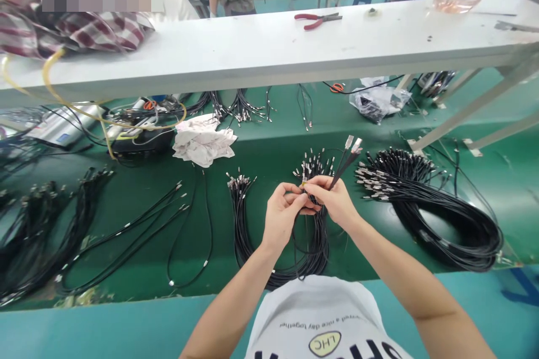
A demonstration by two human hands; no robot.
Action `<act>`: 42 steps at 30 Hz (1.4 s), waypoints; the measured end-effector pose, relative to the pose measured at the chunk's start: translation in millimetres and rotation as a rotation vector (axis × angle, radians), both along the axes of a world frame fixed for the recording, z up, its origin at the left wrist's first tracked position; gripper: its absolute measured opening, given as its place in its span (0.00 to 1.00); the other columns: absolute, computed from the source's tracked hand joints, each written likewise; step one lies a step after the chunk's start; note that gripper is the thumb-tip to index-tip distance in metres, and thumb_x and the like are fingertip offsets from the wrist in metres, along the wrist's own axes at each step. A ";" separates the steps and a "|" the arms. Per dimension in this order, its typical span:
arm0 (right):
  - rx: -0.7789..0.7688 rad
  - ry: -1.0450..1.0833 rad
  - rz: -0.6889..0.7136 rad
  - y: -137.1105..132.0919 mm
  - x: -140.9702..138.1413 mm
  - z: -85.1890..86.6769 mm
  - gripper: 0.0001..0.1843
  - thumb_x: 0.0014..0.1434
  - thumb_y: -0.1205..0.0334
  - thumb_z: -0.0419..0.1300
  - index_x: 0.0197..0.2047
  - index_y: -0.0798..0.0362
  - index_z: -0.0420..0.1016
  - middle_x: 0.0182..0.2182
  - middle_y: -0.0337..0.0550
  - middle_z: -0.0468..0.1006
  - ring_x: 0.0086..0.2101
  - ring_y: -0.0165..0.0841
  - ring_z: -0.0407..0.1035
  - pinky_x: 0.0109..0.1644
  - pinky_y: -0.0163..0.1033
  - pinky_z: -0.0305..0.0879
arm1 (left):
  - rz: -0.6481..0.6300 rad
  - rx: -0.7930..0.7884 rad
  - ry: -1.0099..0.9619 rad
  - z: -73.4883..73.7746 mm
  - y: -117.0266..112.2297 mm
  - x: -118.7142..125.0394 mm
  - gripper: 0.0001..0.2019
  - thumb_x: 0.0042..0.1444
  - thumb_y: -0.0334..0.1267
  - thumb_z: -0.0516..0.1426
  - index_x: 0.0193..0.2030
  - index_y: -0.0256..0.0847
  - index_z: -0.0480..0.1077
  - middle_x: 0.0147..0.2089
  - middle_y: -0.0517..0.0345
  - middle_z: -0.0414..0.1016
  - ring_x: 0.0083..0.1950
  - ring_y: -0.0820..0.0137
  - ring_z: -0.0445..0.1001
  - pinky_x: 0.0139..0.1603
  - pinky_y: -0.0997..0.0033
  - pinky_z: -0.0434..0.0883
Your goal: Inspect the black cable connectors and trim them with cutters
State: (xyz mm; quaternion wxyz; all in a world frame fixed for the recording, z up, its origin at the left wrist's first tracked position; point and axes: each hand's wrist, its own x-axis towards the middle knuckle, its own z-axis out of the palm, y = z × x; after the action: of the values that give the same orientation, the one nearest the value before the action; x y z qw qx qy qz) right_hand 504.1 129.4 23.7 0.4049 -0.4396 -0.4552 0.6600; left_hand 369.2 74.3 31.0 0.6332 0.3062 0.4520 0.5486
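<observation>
My left hand (283,216) and my right hand (333,200) meet above a bundle of black cables (322,241) that curves in a U on the green table. Their fingers are closed together around a cable, and a small metal connector with a yellowish patch (304,182) shows at the fingertips. Out of my right hand, up and to the right, stick several black cable ends (346,165) with silver plugs (357,145). The fingers hide much of the held cable. Behind the hands, the upright plugs of the bundle (314,162) fan out.
A thick coil of cables (446,230) lies at right. Further cables (122,230) and bunches (37,224) spread over the left side, near a crumpled white cloth (204,140). Across the back runs a white shelf (252,47) bearing red-handled pliers (315,19). Two people are beyond it.
</observation>
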 end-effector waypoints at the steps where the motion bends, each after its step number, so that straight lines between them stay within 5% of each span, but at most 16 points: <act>1: 0.005 -0.004 -0.001 0.4 -1.7 -0.6 0.13 0.53 0.54 0.68 0.31 0.57 0.81 0.25 0.40 0.75 0.24 0.25 0.61 0.24 0.31 0.55 | -0.002 -0.001 -0.012 -0.5 -0.8 -1.5 0.15 0.60 0.42 0.63 0.44 0.40 0.62 0.32 0.56 0.82 0.36 0.64 0.83 0.36 0.68 0.79; 14: -0.081 0.177 0.293 -8.2 -2.0 4.1 0.18 0.57 0.48 0.68 0.37 0.55 0.77 0.26 0.37 0.70 0.23 0.22 0.57 0.25 0.32 0.52 | -0.009 0.011 -0.048 4.1 -9.5 -9.9 0.14 0.60 0.40 0.63 0.46 0.42 0.62 0.34 0.58 0.80 0.36 0.67 0.81 0.40 0.65 0.78; 20: 0.026 0.171 0.263 -20.3 8.9 20.9 0.14 0.65 0.51 0.61 0.40 0.55 0.75 0.30 0.39 0.75 0.25 0.22 0.59 0.27 0.31 0.51 | 0.067 0.157 0.384 25.7 -13.2 -23.5 0.11 0.61 0.40 0.62 0.49 0.40 0.76 0.47 0.52 0.76 0.48 0.70 0.75 0.51 0.71 0.73; 25: 0.046 0.183 0.320 -31.4 12.6 31.8 0.13 0.67 0.55 0.59 0.36 0.56 0.73 0.26 0.39 0.75 0.30 0.26 0.67 0.36 0.32 0.60 | -0.007 0.159 0.297 30.0 -8.0 -23.4 0.06 0.59 0.38 0.64 0.40 0.39 0.79 0.41 0.55 0.76 0.39 0.72 0.76 0.43 0.73 0.74; 42: 0.163 -0.098 0.112 -45.9 6.7 27.1 0.12 0.63 0.54 0.63 0.37 0.55 0.76 0.25 0.37 0.75 0.27 0.27 0.68 0.33 0.34 0.62 | 0.081 0.119 0.191 20.4 -6.4 -14.9 0.02 0.54 0.32 0.66 0.31 0.38 0.78 0.34 0.57 0.81 0.26 0.80 0.70 0.26 0.79 0.66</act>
State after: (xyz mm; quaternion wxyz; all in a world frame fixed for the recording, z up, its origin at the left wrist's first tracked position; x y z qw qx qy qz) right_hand 510.8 83.5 50.8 0.3792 -0.4106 -0.5505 0.6201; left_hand 354.3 67.9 51.5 0.5454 0.3756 0.4886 0.5681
